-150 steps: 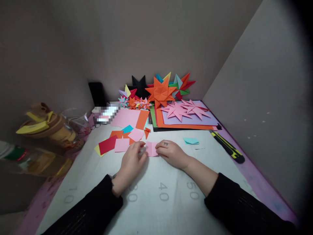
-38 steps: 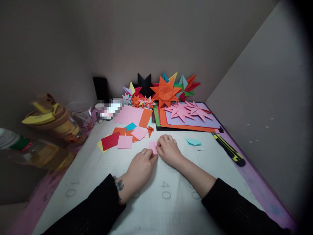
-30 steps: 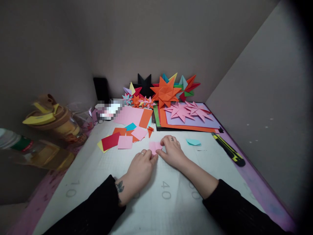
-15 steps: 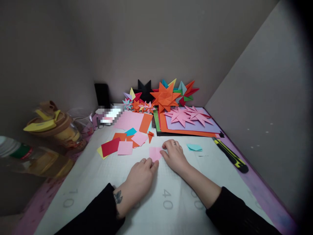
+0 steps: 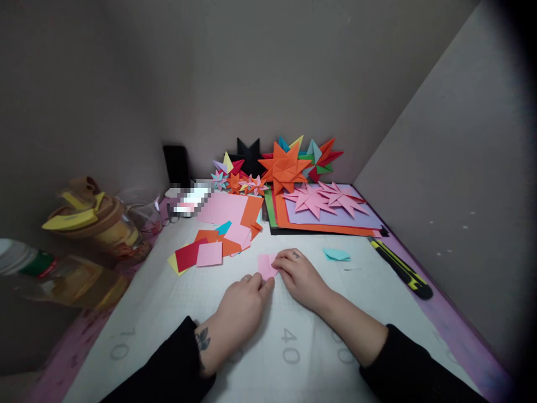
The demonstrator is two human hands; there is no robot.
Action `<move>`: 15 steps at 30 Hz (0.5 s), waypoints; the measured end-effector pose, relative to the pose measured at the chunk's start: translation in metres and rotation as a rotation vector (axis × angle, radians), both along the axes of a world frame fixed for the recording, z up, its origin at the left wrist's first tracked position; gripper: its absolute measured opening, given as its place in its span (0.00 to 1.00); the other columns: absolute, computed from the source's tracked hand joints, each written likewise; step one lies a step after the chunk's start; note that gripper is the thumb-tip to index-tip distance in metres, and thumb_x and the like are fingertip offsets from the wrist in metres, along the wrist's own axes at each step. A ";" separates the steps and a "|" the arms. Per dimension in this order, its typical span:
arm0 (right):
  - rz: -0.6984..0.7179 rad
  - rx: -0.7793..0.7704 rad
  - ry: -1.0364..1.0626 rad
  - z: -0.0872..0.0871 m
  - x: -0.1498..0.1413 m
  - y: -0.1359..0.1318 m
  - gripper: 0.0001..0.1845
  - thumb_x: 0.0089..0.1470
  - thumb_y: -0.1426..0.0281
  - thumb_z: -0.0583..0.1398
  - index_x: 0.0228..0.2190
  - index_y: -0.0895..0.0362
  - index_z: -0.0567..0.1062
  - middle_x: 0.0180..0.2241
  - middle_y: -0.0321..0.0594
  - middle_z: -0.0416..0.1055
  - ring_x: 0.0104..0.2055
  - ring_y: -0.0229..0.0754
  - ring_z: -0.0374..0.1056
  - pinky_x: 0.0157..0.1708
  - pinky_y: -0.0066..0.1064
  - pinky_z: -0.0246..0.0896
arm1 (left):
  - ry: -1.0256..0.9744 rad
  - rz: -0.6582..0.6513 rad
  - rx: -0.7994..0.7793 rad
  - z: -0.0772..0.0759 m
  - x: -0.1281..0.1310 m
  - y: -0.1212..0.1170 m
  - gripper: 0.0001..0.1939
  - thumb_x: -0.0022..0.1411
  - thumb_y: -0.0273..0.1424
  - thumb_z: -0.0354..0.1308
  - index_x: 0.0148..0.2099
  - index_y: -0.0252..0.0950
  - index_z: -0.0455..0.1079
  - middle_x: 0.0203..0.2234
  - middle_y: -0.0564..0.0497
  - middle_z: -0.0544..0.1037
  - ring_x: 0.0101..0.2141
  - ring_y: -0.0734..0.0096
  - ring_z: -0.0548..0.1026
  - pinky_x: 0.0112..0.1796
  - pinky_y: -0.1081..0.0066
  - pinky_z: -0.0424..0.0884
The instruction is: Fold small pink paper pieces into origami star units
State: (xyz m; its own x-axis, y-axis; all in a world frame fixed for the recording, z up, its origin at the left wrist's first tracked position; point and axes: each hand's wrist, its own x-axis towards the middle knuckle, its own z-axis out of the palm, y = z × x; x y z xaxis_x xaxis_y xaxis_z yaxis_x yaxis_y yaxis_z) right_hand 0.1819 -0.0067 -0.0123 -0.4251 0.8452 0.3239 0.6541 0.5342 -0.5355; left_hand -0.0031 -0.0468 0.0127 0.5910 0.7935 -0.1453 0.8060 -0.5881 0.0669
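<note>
A small pink paper piece (image 5: 265, 265) lies on the white gridded cutting mat (image 5: 176, 302). My left hand (image 5: 242, 305) rests on the mat with its fingertips pressed together on the paper's near edge. My right hand (image 5: 302, 274) has curled fingers pinching the paper's right side. Both hands hold the same piece flat against the mat. Black sleeves cover both forearms.
Loose coloured paper squares (image 5: 205, 252) lie left of the hands, a small teal folded piece (image 5: 337, 255) to the right. A yellow-black utility knife (image 5: 400, 267) lies at the right edge. Folded paper stars (image 5: 285, 168) and stacked sheets (image 5: 331, 221) fill the back. Bottles (image 5: 62, 268) stand at left.
The pink paper is smaller than five seconds ago, folded over. My right hand slid along it and my left hand moved to its near edge. The view shifted slightly.
</note>
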 end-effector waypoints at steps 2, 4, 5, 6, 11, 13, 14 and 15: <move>0.029 -0.023 -0.016 0.000 0.000 0.000 0.15 0.52 0.82 0.53 0.37 0.55 0.74 0.37 0.42 0.71 0.43 0.45 0.63 0.44 0.39 0.61 | -0.009 -0.009 0.010 -0.001 0.000 0.001 0.20 0.64 0.24 0.44 0.57 0.38 0.58 0.36 0.47 0.70 0.34 0.63 0.69 0.31 0.68 0.66; 0.032 -0.029 -0.024 -0.001 0.001 0.000 0.16 0.51 0.82 0.53 0.36 0.56 0.75 0.37 0.42 0.71 0.43 0.45 0.63 0.44 0.40 0.61 | -0.013 -0.019 0.016 -0.003 0.000 0.001 0.20 0.63 0.24 0.44 0.58 0.38 0.57 0.36 0.47 0.70 0.34 0.63 0.69 0.31 0.68 0.66; 0.033 -0.026 -0.026 0.000 0.001 0.000 0.16 0.51 0.82 0.53 0.36 0.56 0.75 0.37 0.42 0.72 0.43 0.45 0.63 0.44 0.40 0.61 | -0.012 -0.022 0.016 -0.003 0.000 0.002 0.21 0.63 0.24 0.45 0.58 0.38 0.57 0.36 0.47 0.70 0.34 0.63 0.69 0.31 0.68 0.66; 0.036 -0.024 -0.030 0.000 0.001 0.000 0.16 0.51 0.82 0.53 0.36 0.56 0.76 0.37 0.42 0.72 0.43 0.45 0.63 0.44 0.40 0.61 | -0.009 -0.021 0.015 -0.004 0.000 0.002 0.21 0.63 0.24 0.45 0.58 0.37 0.57 0.36 0.47 0.70 0.35 0.63 0.69 0.31 0.68 0.66; 0.049 0.005 -0.056 0.004 -0.002 -0.002 0.15 0.53 0.79 0.54 0.40 0.54 0.74 0.42 0.44 0.70 0.46 0.47 0.61 0.47 0.43 0.60 | -0.005 -0.009 0.001 -0.004 0.000 0.001 0.21 0.63 0.24 0.44 0.58 0.38 0.57 0.37 0.46 0.70 0.35 0.64 0.69 0.32 0.69 0.66; 0.037 0.024 -0.034 0.006 -0.007 -0.001 0.15 0.54 0.77 0.54 0.41 0.53 0.73 0.44 0.46 0.67 0.49 0.48 0.59 0.49 0.45 0.58 | -0.010 -0.009 -0.003 -0.003 0.000 0.001 0.21 0.63 0.23 0.44 0.58 0.38 0.57 0.37 0.46 0.70 0.35 0.63 0.69 0.32 0.68 0.66; 0.026 0.025 -0.011 0.007 -0.011 0.000 0.14 0.54 0.76 0.54 0.41 0.54 0.73 0.45 0.46 0.66 0.50 0.48 0.58 0.50 0.45 0.57 | -0.013 -0.009 -0.005 -0.003 0.000 0.001 0.22 0.62 0.23 0.45 0.58 0.37 0.56 0.37 0.46 0.70 0.36 0.63 0.69 0.32 0.68 0.67; 0.009 0.018 0.022 0.008 -0.015 0.002 0.13 0.54 0.76 0.54 0.40 0.54 0.72 0.44 0.46 0.66 0.50 0.48 0.58 0.50 0.44 0.57 | -0.014 -0.008 -0.007 -0.003 0.001 0.001 0.22 0.62 0.22 0.45 0.58 0.37 0.56 0.38 0.46 0.70 0.36 0.63 0.69 0.33 0.68 0.67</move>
State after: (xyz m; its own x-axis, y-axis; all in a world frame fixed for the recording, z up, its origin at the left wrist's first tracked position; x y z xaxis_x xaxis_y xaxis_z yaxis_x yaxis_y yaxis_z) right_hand 0.1671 -0.0046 -0.0041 -0.4253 0.8355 0.3479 0.6377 0.5494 -0.5399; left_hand -0.0025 -0.0460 0.0102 0.5995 0.7877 -0.1419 0.8001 -0.5942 0.0823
